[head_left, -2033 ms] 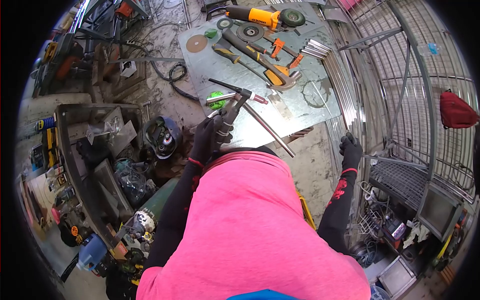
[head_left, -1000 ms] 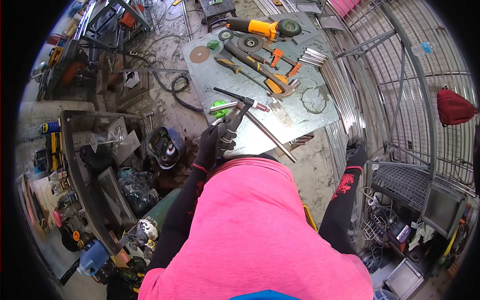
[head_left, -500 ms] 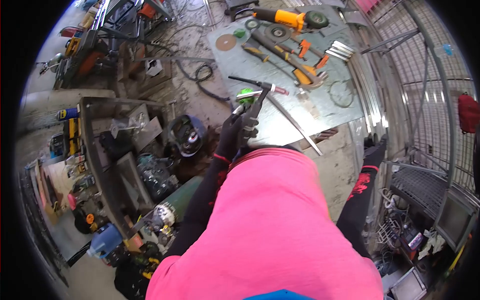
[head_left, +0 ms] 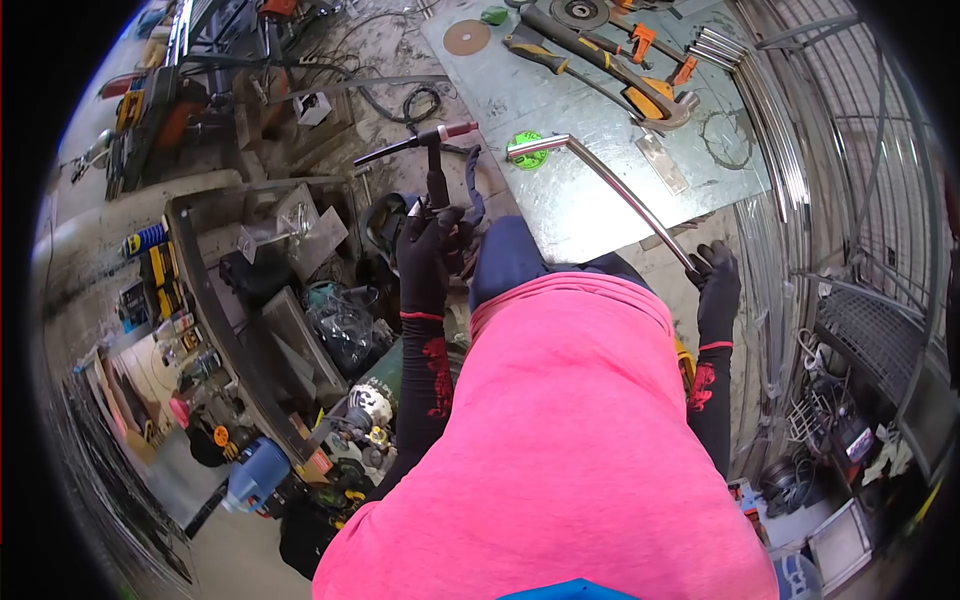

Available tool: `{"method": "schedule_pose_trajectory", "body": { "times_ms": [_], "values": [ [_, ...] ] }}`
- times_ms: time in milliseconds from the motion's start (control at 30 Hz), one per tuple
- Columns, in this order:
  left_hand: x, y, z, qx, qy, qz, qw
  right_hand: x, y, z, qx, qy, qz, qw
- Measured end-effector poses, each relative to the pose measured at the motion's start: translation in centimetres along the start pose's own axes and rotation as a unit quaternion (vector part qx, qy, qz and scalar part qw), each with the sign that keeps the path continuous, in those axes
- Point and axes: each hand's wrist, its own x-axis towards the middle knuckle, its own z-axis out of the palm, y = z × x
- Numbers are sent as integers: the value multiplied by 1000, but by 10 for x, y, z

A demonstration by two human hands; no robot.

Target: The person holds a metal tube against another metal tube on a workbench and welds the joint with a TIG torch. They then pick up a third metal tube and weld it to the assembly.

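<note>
In my gloved left hand [head_left: 428,245], closed round its handle, is a TIG welding torch [head_left: 436,185] with a dark red collar. It is held beside the left edge of the metal-topped table [head_left: 580,225]. My gloved right hand [head_left: 716,280] is closed on the lower end of a bent shiny metal tube [head_left: 628,195]. The tube's short bent end lies over a bright green round object [head_left: 528,152] on the table. The fingers of my left hand are partly hidden by the glove's dark colour.
A hammer [head_left: 655,105], orange clamps [head_left: 640,42], a brown disc [head_left: 467,38] and short metal tubes [head_left: 718,45] lie on the table. Long metal bars [head_left: 785,160] run along its right side. A crate of scrap [head_left: 280,290] and a torch cable [head_left: 420,105] are at the left.
My left hand has moved left with the torch, away from the table. My right hand has come in from the right and taken hold of the tube's lower end. The view has shifted.
</note>
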Motion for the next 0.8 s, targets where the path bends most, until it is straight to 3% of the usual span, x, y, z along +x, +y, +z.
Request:
{"method": "schedule_pose_trajectory", "body": {
  "times_ms": [33, 67, 133, 167, 233, 267, 300, 367, 467, 500, 633, 800],
  "values": [
    [6, -1, -4, -8, -7, 6, 1000, -10, -8, 13, -86, -31, -70, 993],
    [12, -1, -9, -9, -16, 1, 1000, -19, -20, 24, -88, -22, -72, 993],
    [21, -1, -15, 12, -36, 5, 999, -37, -49, 40, -306, -113, 8, 945],
    [24, -3, -15, 6, -43, 0, 999, -46, -58, 42, -311, -104, 7, 945],
    [28, -8, -16, 136, -30, 200, 970, -67, -78, 48, -328, -107, -19, 938],
    [30, -5, -25, 236, -39, 227, 944, -78, -94, 53, -337, -89, -30, 937],
    [28, 0, -27, 232, -38, 222, 946, -86, -106, 57, -264, -77, -36, 961],
    [24, 16, -22, 117, -52, 49, 991, -89, -119, 57, -159, -87, -92, 979],
    [24, 39, -19, 128, -92, -7, 988, -87, -146, 108, -138, -37, -197, 970],
    [28, 40, -19, 123, -97, -7, 988, -78, -152, 123, -98, -9, -257, 961],
    [52, 42, -23, 84, -129, -52, 987, -19, -160, 154, -48, 8, -311, 949],
    [51, 56, -29, 76, -163, -39, 983, 40, -153, 188, 72, -64, -367, 925]
  ]
}}
